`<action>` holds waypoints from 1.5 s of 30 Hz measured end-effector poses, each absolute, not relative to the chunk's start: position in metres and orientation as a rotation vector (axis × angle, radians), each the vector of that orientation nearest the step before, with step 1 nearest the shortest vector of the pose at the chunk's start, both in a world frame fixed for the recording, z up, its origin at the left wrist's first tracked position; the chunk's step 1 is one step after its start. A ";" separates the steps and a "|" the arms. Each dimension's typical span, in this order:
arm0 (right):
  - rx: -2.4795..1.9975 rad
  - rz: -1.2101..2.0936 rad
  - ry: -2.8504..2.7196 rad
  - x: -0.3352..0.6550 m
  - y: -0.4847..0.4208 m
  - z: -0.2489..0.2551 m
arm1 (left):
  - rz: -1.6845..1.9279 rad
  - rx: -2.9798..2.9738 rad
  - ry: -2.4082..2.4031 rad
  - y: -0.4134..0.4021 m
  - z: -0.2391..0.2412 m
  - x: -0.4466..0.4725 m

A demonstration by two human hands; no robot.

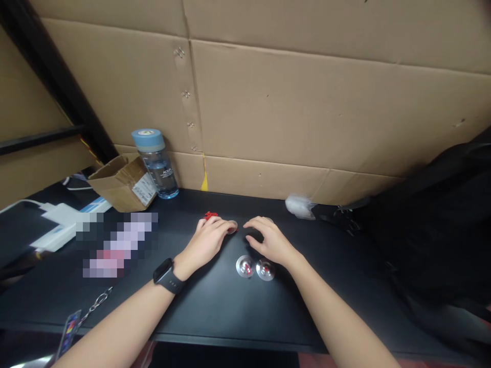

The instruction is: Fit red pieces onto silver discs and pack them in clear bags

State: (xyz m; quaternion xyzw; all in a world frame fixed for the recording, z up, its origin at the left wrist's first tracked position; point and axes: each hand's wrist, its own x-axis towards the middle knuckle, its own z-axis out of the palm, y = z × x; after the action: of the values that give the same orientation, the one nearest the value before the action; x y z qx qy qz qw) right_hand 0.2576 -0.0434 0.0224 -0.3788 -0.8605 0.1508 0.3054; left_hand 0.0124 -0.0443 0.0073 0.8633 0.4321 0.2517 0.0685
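My left hand (pixel 210 238), with a dark watch (pixel 169 275) on the wrist, pinches a small shiny metal cymbal (pixel 232 227) at its fingertips. Just behind its fingers lies a bunch of red cord (pixel 210 215), partly covered by the hand. To the right, my right hand (pixel 268 239) hovers low over the table, fingers curved and thumb apart from them. A silvery edge (pixel 270 220) shows behind its knuckles; the rest is hidden. Nearer to me, two small domed cymbals (pixel 245 266) with red at their centres lie side by side, between my forearms.
On the left stand a blue-lidded water bottle (pixel 161 174), a small cardboard box (pixel 118 186) and a white power strip (pixel 57 235). A chain (pixel 95 301) lies near the front edge. Crumpled clear plastic (pixel 300 206) rests by the cardboard wall (pixel 307 102). A black bag (pixel 433 220) fills the right.
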 end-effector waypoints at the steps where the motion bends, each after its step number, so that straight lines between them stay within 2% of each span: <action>1: -1.005 0.396 -2.278 0.258 -0.043 0.022 | 0.741 2.600 1.313 -0.044 0.007 0.012; 19: -1.022 0.455 -2.295 0.256 -0.046 0.021 | 0.819 2.418 1.388 -0.043 0.005 0.019; 27: -0.930 0.776 -2.025 0.237 -0.052 0.015 | 1.129 1.774 0.950 -0.046 0.006 0.028; 31: -0.885 0.871 -1.951 0.231 -0.056 0.017 | 1.169 1.690 0.860 -0.047 0.007 0.029; 45: -1.033 0.666 -1.871 0.239 -0.054 0.024 | 1.263 1.699 1.026 -0.040 0.013 0.015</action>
State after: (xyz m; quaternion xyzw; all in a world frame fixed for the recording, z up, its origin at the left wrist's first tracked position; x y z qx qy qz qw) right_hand 0.2392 -0.0540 0.0244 -0.4153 -0.7520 0.2678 0.4363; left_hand 0.0147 -0.0399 0.0130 0.6668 0.4025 0.4957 0.3841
